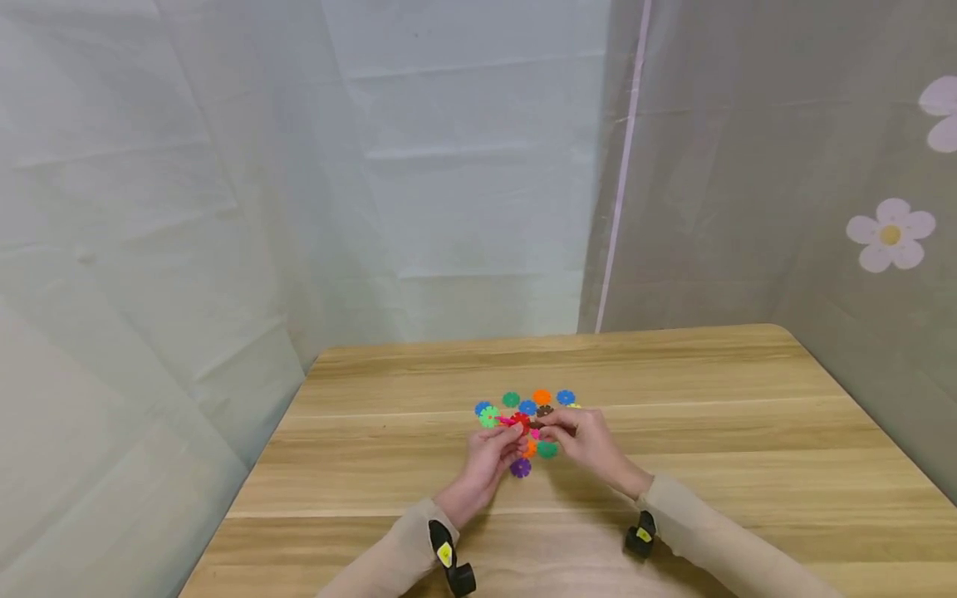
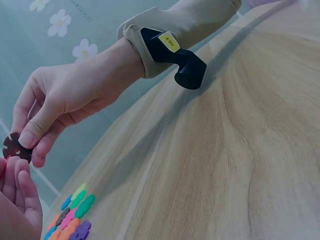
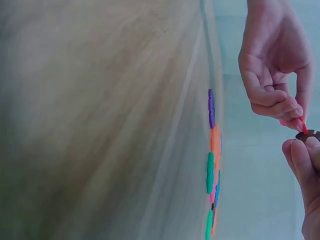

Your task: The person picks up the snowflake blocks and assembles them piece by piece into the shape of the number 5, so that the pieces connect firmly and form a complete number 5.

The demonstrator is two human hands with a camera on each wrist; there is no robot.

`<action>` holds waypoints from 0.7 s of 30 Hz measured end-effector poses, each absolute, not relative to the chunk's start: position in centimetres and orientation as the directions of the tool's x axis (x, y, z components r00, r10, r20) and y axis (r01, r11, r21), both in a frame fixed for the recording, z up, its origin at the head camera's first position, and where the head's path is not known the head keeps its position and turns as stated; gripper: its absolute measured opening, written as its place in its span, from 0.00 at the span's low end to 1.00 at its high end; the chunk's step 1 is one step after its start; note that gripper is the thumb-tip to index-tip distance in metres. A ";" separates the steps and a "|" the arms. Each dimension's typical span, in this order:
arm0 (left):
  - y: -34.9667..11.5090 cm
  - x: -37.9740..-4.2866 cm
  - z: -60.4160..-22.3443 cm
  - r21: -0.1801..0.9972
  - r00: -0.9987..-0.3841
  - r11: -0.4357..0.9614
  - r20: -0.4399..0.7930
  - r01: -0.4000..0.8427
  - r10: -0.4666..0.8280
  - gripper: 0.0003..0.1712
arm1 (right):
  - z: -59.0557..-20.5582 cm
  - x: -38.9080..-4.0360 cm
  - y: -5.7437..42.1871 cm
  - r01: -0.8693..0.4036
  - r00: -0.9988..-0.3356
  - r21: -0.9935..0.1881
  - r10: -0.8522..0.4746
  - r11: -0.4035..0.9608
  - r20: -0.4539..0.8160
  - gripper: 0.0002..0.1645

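Observation:
My left hand (image 1: pixel 492 461) pinches a red notched plastic disc (image 1: pixel 520 422), with a pink piece (image 1: pixel 505 421) beside it. A light green disc (image 1: pixel 489 416) shows just past the pink piece; whether they are joined I cannot tell. Between its thumb and fingers, my right hand (image 2: pixel 75 92) grips a dark brown notched disc (image 2: pixel 18 149). In the right wrist view the red disc (image 3: pixel 303 125) stands edge-on and meets the brown disc (image 3: pixel 307 135); how deeply they fit is hidden. Both hands are held above the table, fingertips close together.
Loose notched discs lie grouped on the wooden table (image 1: pixel 359 465), among them a purple one (image 1: pixel 521 468), a green one (image 1: pixel 547 449), an orange one (image 1: pixel 542 397) and a blue one (image 1: pixel 566 397). Pale curtains (image 1: pixel 463 166) hang behind the table. Each wrist wears a black camera mount (image 1: pixel 640 536).

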State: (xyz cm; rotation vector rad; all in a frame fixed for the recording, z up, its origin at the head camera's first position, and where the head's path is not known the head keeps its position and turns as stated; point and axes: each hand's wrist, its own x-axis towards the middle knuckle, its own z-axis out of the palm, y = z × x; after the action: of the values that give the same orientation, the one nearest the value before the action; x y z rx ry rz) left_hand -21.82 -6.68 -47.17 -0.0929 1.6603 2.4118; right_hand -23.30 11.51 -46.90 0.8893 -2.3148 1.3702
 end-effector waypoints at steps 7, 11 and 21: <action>-6.4 -22.1 -47.5 0.914 -0.977 -0.348 -0.172 -0.207 0.129 0.06 | -46.6 -23.4 11.4 -0.645 -0.762 -0.669 -0.372 0.370 0.530 0.08; -6.7 -22.2 -47.5 0.921 -0.980 -0.338 -0.160 -0.192 0.119 0.06 | -46.3 -23.7 11.4 -0.612 -0.776 -0.726 -0.416 0.314 0.475 0.09; -7.0 -22.0 -47.0 0.925 -0.964 -0.307 -0.166 -0.226 0.210 0.11 | -46.7 -23.8 11.0 -0.576 -0.807 -0.755 -0.364 0.313 0.464 0.09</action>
State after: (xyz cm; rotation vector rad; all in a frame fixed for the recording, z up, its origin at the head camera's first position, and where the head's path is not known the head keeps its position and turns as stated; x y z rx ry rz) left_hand -22.02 -7.02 -46.95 -0.0201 1.6605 2.3420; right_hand -23.85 11.05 -46.67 0.8628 -2.3697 1.4981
